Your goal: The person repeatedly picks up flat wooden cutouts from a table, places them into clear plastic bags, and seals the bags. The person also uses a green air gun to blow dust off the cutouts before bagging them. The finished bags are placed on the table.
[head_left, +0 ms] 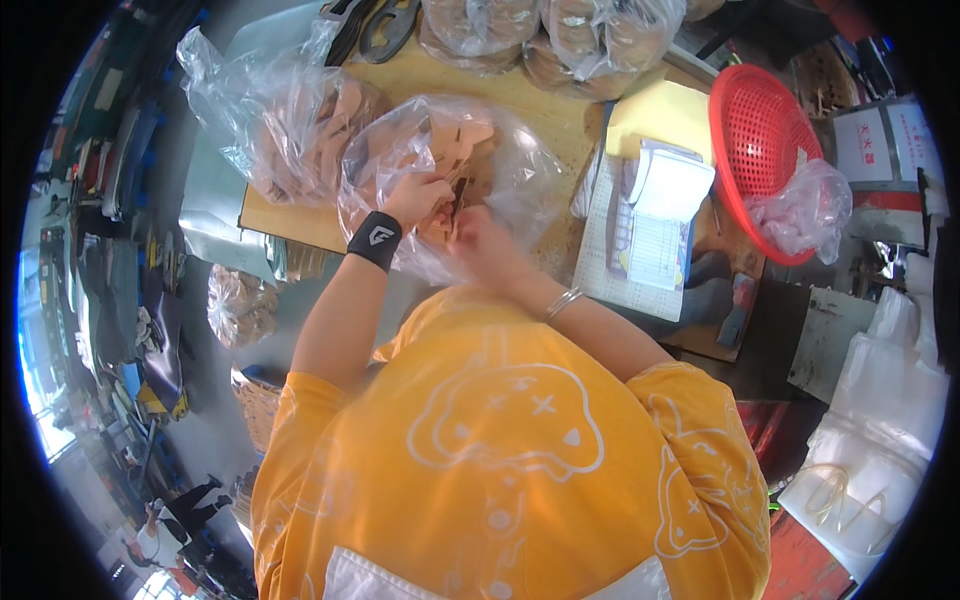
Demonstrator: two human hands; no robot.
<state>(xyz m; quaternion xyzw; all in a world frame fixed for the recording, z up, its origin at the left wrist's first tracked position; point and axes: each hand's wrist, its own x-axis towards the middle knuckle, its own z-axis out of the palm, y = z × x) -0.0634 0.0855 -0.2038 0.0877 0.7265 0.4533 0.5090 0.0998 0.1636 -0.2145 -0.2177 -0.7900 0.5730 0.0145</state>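
Note:
A clear plastic bag [530, 165] stands open on the yellow-brown worktable, holding flat tan cut pieces [450, 140]. My left hand [420, 200], with a black wristband, is at the near side of the bag with its fingers curled closed around a tan piece. Just to its right, and almost touching it, is my right hand [482, 242], with a bangle on the wrist. Its fingers are drawn together and slightly blurred; what they hold is hidden. Left of this bag lies another clear bag [300, 140] filled with similar tan pieces.
Large scissors [390, 30] and more filled bags [590, 40] sit at the table's far side. On the right are papers with a receipt pad [660, 220], a yellow sheet [660, 115] and a red plastic basket [765, 130] with a crumpled bag [805, 210].

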